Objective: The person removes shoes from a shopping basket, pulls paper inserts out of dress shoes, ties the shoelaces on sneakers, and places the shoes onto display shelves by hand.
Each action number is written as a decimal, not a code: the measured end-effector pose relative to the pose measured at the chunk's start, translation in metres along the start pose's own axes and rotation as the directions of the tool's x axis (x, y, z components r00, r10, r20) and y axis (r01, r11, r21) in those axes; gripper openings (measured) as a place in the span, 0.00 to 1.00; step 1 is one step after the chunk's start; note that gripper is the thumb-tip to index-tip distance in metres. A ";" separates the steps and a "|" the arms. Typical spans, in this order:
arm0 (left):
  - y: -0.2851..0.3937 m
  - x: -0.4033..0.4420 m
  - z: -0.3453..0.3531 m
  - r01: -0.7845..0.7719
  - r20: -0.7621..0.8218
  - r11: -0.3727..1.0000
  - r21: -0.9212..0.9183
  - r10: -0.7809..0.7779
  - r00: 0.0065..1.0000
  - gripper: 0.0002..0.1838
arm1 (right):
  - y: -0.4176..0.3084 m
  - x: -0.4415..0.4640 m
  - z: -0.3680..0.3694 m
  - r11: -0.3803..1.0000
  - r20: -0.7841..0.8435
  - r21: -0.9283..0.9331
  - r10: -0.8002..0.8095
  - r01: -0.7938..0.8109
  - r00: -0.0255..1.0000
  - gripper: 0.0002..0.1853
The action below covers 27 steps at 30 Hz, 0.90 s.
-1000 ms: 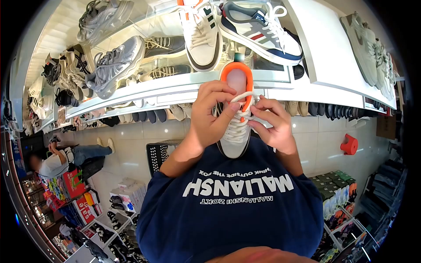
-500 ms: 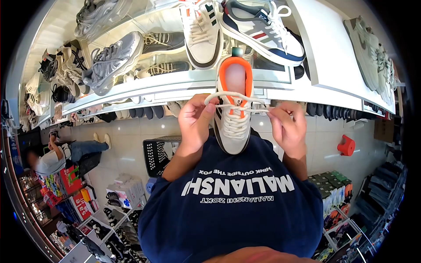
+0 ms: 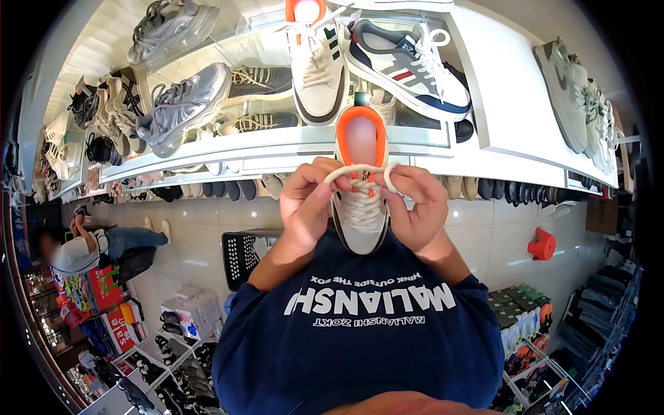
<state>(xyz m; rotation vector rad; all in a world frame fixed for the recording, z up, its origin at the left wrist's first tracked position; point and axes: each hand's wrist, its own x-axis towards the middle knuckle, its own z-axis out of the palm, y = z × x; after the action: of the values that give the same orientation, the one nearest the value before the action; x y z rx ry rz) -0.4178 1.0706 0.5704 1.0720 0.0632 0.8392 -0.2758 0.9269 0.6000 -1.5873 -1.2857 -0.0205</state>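
A white shoe with an orange lining stands toe toward my body at the shelf's front edge, its heel end farther away. My left hand pinches one side of the thick white lace beside the tongue. On the other side, my right hand has its fingers closed on the lace, with a small loop standing up at the fingertips. A strand arches between the hands over the lettered tongue. Part of the shoe's sides is hidden behind my fingers.
Beyond it on the glass shelf are a similar white shoe, a white-and-navy shoe and a silver shoe. A red stool, black crate and another person are farther off.
My hands parted, pulling the laces outward, and have now come back closer over the tongue. A small loop now stands at my right fingertips. The shoe has shifted slightly left in view.
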 end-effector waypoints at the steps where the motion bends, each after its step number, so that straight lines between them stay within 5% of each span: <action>1: 0.002 0.001 -0.001 -0.013 0.067 1.000 -0.028 0.015 0.998 0.06 | -0.001 -0.003 0.005 0.989 -0.056 0.138 0.067 -0.059 0.996 0.15; 3: 0.009 0.003 -0.006 -0.032 0.199 0.996 -0.082 0.048 0.979 0.06 | 0.002 -0.011 0.017 0.898 -0.134 0.414 0.220 -0.148 0.966 0.13; 6: 0.012 0.001 0.003 -0.027 0.209 0.986 -0.166 0.062 0.976 0.01 | 0.007 -0.012 0.008 0.951 -0.075 0.285 0.142 -0.115 0.987 0.11; 9: 0.029 -0.003 0.008 -0.188 0.312 0.953 0.238 0.108 0.944 0.08 | 0.007 -0.001 0.003 0.976 -0.075 0.191 -0.090 0.103 0.993 0.11; 12: 0.043 0.019 0.021 -0.585 0.586 0.628 0.513 0.242 0.773 0.15 | 0.002 0.006 -0.002 0.964 -0.046 0.099 -0.242 0.245 0.969 0.11; 16: 0.041 0.025 0.028 -0.579 0.621 0.532 0.618 0.120 0.774 0.18 | -0.001 0.002 -0.002 0.965 -0.073 0.042 -0.254 0.258 0.964 0.12; 19: 0.038 0.026 0.035 -0.587 0.541 0.479 0.653 0.247 0.804 0.17 | -0.001 -0.002 0.003 0.979 -0.136 0.068 -0.180 0.190 0.974 0.11; 22: 0.033 0.021 0.029 -0.537 0.502 0.475 0.697 0.212 0.839 0.20 | -0.005 -0.004 0.001 0.985 -0.112 0.111 -0.123 0.135 0.986 0.18; 27: 0.042 0.020 0.027 -0.544 0.512 0.355 0.760 0.188 0.838 0.15 | 0.007 -0.005 0.003 0.940 -0.145 0.130 -0.297 0.316 0.944 0.16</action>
<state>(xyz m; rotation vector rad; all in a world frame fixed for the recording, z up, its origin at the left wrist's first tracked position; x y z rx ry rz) -0.4166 1.0720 0.6240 2.3441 -0.0537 1.0404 -0.2748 0.9265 0.5905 -1.2250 -1.3920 -0.2092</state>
